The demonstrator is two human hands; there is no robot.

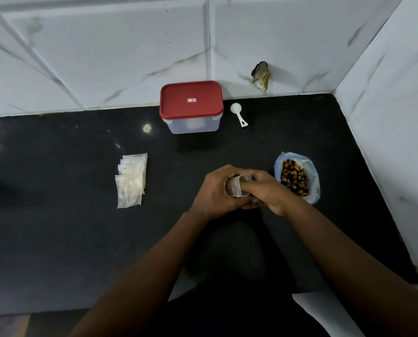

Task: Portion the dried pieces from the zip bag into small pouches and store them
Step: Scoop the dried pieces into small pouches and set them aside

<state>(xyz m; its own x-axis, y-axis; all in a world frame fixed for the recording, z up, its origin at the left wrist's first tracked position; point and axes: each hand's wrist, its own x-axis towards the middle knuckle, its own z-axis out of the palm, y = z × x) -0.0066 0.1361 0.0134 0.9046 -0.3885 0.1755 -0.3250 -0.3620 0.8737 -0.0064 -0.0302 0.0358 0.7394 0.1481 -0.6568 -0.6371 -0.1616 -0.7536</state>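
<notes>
Now, both your grips meet over the middle of the black bench (81,227). Your left grip (214,190) is curled round a small clear pouch (236,188). Your right grip (268,190) pinches the same pouch from the other side. The pouch is held up off the bench between them. I cannot tell if anything is inside it.

Just to the right of your right grip sits the zip bag (313,175). It rests on the bench with its top open. It is full of brown and orange dried pieces (294,178).

Well off to the left lies a pile of pouches (131,181), flat and whitish, one partly on top of another.

At the back, near the tiled wall (106,57), stands a clear box (193,124) with its red lid (191,93) on. A white scoop (238,114) lies just beside the box on its right, with its bowl toward the wall.
</notes>
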